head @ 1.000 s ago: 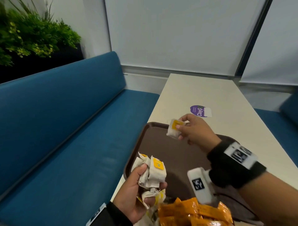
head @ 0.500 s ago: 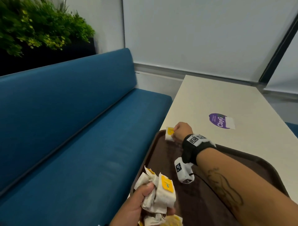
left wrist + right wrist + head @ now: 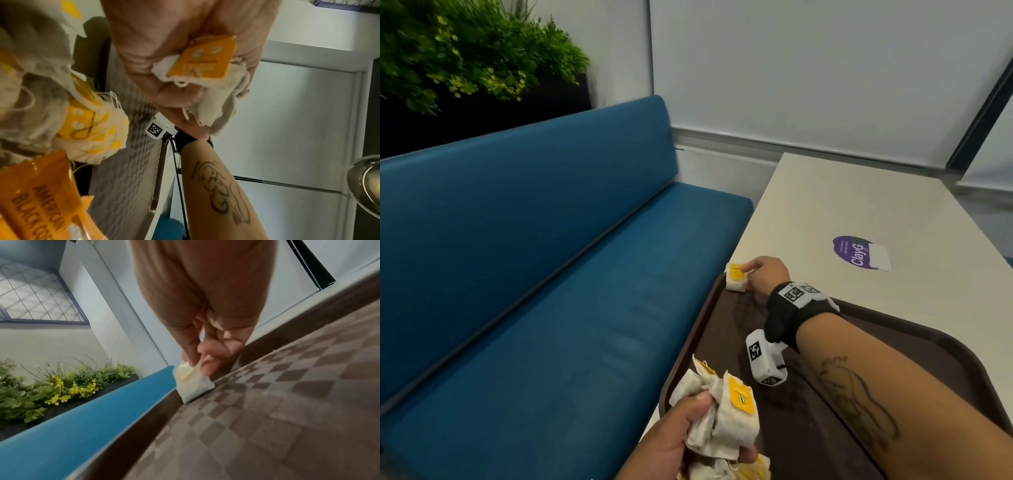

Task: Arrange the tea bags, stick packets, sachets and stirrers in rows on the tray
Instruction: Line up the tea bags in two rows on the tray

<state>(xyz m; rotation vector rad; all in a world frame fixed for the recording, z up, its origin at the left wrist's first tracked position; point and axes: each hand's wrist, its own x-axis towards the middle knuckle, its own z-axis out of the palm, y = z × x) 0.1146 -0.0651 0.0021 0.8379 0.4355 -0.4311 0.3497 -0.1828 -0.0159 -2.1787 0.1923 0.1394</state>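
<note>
Tray [image 3: 914, 346]: brown, checker-textured, set on the pale table [image 3: 859, 205] beside a blue bench [image 3: 534, 274].
Right hand [image 3: 765, 275]: a single tea bag [image 3: 735, 278] is pinched between thumb and fingertips and held down in the tray's far left corner.
Left hand [image 3: 674, 435]: fingers are curled round a bunch of tea bags [image 3: 726, 414], held above the tray's near left edge.
Orange sachets [image 3: 39, 204]: seen in the left wrist view, just beside more tea bags.
</note>
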